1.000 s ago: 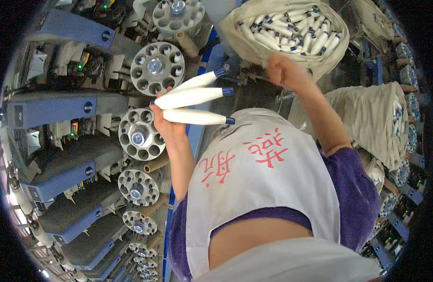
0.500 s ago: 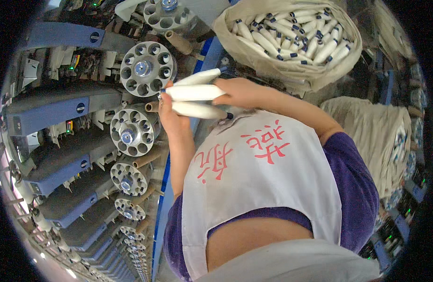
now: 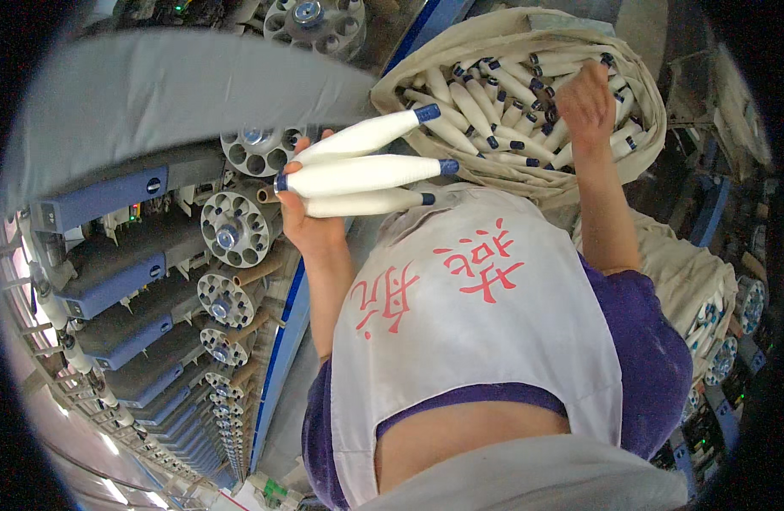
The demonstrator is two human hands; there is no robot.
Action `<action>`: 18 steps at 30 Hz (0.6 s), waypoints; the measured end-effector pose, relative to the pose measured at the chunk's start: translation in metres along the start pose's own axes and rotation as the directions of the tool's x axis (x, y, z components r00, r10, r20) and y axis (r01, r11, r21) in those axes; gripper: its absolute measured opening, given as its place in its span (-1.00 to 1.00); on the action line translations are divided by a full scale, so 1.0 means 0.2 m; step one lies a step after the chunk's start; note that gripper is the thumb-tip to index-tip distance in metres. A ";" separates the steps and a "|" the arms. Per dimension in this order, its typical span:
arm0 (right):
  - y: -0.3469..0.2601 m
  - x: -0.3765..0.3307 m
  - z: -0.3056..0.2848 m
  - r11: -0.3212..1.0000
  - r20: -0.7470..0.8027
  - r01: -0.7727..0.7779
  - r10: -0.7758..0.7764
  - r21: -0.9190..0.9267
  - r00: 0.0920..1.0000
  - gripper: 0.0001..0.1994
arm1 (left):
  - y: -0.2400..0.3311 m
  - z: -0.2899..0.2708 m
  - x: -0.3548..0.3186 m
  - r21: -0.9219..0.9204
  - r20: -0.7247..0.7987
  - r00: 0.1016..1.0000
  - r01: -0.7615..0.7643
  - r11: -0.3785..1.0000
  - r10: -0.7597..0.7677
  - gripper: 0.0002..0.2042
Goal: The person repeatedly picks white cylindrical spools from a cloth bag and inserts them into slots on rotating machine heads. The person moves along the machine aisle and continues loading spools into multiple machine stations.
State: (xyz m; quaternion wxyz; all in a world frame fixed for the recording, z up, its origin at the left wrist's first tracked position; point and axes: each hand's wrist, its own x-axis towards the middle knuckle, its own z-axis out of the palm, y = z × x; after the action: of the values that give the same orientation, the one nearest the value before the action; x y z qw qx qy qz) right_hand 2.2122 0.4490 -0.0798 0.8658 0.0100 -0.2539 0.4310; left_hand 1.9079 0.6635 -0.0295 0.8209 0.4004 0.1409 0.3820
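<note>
My left hand (image 3: 309, 228) clasps three bobbins (image 3: 366, 175); whether my right hand (image 3: 589, 104), over the sack (image 3: 528, 25), holds one I can't tell. Likely I'm gathering; another pick calls for a clean pinch.

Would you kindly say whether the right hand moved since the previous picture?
Yes: the right hand went up and right, to over the open cloth sack.

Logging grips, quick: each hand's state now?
Left hand: holding three white bobbins.
Right hand: over the open sack; whether it holds anything cannot be told.
</note>
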 end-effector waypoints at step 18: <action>0.03 0.02 0.00 0.741 -0.335 -0.476 0.347 -0.474 0.876 -0.75 | 0.15 -0.24 0.09 -0.169 -0.336 0.928 0.107 0.980 -0.160 -0.63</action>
State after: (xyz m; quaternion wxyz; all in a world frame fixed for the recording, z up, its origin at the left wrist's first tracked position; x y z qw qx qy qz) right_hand 2.2095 0.4570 -0.0788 0.7377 -0.3410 -0.2614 0.5207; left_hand 1.8792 0.7156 -0.0355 0.8346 0.2541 0.2820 0.3993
